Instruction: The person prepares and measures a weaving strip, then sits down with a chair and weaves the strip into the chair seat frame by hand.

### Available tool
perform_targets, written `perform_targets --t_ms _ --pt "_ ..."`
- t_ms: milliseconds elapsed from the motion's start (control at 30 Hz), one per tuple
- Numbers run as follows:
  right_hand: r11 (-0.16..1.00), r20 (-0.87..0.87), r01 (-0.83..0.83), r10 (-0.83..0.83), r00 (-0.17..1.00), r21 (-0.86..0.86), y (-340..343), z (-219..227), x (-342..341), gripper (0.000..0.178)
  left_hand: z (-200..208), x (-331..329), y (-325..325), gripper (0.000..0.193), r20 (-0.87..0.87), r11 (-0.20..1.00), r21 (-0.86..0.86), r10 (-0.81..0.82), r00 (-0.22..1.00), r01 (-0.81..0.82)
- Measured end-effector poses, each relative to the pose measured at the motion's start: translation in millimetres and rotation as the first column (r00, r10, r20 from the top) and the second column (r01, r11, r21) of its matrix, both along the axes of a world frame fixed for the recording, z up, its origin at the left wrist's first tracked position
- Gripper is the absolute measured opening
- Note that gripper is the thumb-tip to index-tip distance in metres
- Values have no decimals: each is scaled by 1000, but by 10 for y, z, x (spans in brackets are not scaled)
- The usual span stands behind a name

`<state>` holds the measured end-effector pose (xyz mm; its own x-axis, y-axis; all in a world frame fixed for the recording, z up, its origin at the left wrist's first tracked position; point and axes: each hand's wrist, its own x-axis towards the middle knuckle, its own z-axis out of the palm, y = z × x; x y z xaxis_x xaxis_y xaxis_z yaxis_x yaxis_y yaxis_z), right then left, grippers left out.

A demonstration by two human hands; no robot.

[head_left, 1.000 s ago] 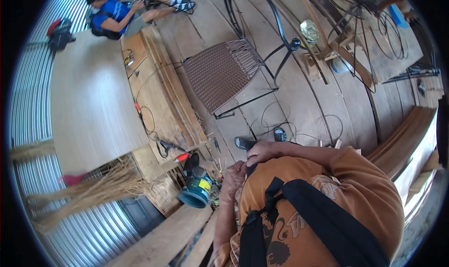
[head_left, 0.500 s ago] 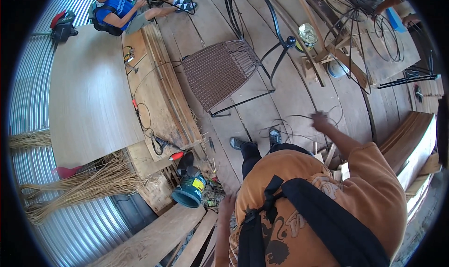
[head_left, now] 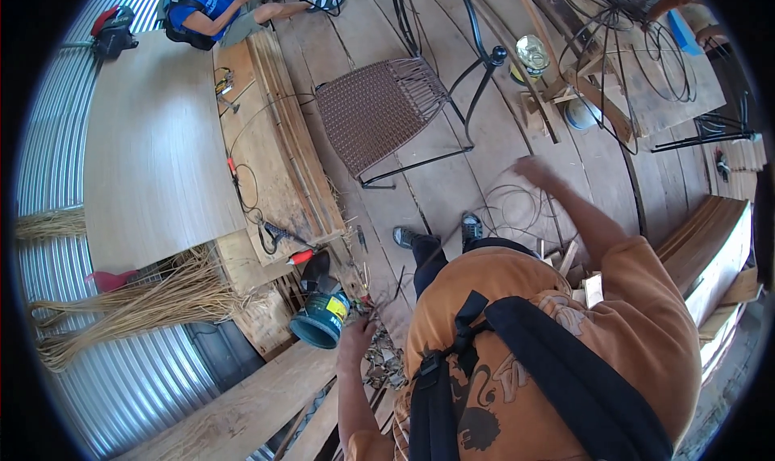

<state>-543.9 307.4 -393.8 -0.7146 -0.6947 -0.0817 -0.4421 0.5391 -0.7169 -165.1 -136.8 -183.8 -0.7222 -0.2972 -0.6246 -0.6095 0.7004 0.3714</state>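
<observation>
My right hand is raised over the floor in front of my shoes, blurred by motion. Its fingers look closed on a loose coil of thin brown strand, whose loops hang below it. To the lower left, my left hand is close to a dark teal bucket with a yellow label. Those fingers look curled, and whatever they hold is too small to make out. A blurred dark streak shows just beyond them. Ahead of me stands a metal-framed chair with a woven brown seat; open strands show along one side.
Left are a wooden bench with tools, a large pale board and bundled canes. A person in blue sits at the far left. Coiled strands and a jar are at the right. Wood scraps lie near my feet.
My right hand has moved slightly left and farther from me, with the strand loops shifting. My left hand has moved left and up, closer to the bucket.
</observation>
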Motion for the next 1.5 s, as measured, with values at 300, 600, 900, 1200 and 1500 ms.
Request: perform_targets --t_ms 300,600,900,1200,1500 --pt "974 110 43 -69 992 223 -1133 947 776 46 -391 -671 830 31 -146 975 194 140 979 -110" --pt "875 335 -477 477 813 -90 -1860 1512 990 33 321 -1155 618 35 -107 978 208 44 993 -21" --pt "835 -108 163 -124 986 525 -172 446 64 23 265 -43 114 35 80 999 2 50 995 -51" --pt "841 224 -530 540 811 -109 -2359 1978 1089 43 158 -1331 659 33 -210 983 137 -94 973 124" --pt "850 421 -525 494 761 -48 -2320 1945 999 26 118 -859 266 24 -216 986 -155 -97 972 64"
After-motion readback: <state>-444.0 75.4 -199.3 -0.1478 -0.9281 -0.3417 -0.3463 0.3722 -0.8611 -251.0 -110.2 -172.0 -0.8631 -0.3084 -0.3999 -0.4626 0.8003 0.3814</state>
